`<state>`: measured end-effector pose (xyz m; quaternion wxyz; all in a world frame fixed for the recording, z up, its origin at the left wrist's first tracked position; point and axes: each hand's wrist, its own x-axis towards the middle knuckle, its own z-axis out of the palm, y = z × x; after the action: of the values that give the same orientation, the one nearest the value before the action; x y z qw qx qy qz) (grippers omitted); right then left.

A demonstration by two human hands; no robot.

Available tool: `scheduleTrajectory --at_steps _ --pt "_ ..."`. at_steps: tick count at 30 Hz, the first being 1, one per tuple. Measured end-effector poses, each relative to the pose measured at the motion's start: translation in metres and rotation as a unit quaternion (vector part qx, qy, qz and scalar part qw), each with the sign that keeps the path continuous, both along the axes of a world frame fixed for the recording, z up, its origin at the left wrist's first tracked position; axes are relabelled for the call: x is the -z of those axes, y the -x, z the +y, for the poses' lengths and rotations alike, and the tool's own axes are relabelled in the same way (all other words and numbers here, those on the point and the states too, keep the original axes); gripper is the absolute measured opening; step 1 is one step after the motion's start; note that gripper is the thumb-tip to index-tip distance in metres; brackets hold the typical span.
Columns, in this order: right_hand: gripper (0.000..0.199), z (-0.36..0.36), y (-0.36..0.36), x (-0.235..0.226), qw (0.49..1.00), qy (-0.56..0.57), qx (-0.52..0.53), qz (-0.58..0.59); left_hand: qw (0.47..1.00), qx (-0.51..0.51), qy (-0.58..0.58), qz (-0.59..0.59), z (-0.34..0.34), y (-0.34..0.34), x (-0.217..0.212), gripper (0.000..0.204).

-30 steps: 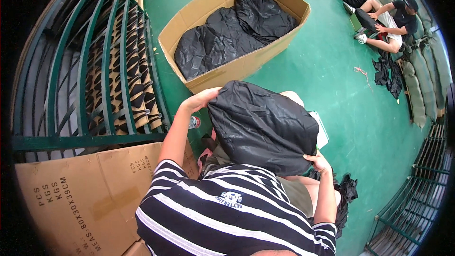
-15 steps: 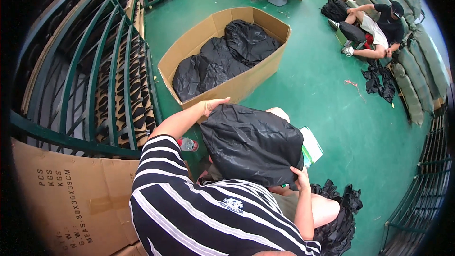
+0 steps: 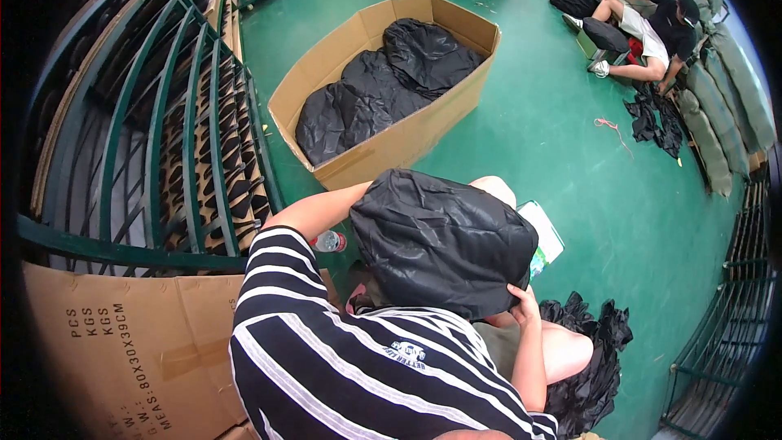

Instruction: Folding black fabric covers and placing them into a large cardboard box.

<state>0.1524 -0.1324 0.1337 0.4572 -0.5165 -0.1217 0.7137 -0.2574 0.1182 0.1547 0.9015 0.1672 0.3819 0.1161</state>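
A large, full bag [image 3: 444, 244] of shiny black cloth lies across my lap, its surface creased. My right hand [image 3: 524, 303] pinches its lower right edge, thumb on top and the other fingers partly underneath. At the upper left corner my left forearm [image 3: 326, 210] runs behind the bag, which hides my left hand and its fingers. Beside my right leg, a heap of crumpled black cloth [image 3: 590, 350] rests on the floor.
Ahead stands an open cardboard box [image 3: 407, 151] holding black bundles [image 3: 379, 81]. A green metal rack [image 3: 159, 122] is on the left, with a bottle [image 3: 330, 241] near it. A white-and-green box [image 3: 544, 232] sits past my knee. Another person [image 3: 652, 41] sits at far right by stacked sacks [image 3: 725, 106].
My left hand has slipped from the bag's top left edge to behind it, out of sight. The bag has shifted slightly right. The other person's arm reaches lower, toward black cloth on the floor.
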Motion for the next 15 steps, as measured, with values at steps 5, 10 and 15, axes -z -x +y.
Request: scheduleTrajectory --at_steps 5,10,15 --pt "0.07 -0.014 -0.001 0.02 0.999 0.01 0.016 -0.038 0.999 -0.036 -0.04 -0.006 -0.008 0.003 -0.016 0.082" --pt "0.068 -0.006 0.011 -0.002 0.998 -0.054 0.01 -0.019 0.993 -0.089 -0.072 -0.01 -0.02 0.002 -0.029 0.082" --pt "0.057 -0.006 0.02 -0.07 0.992 -0.055 0.015 -0.115 0.99 -0.114 -0.08 0.002 -0.059 0.008 -0.028 0.083"
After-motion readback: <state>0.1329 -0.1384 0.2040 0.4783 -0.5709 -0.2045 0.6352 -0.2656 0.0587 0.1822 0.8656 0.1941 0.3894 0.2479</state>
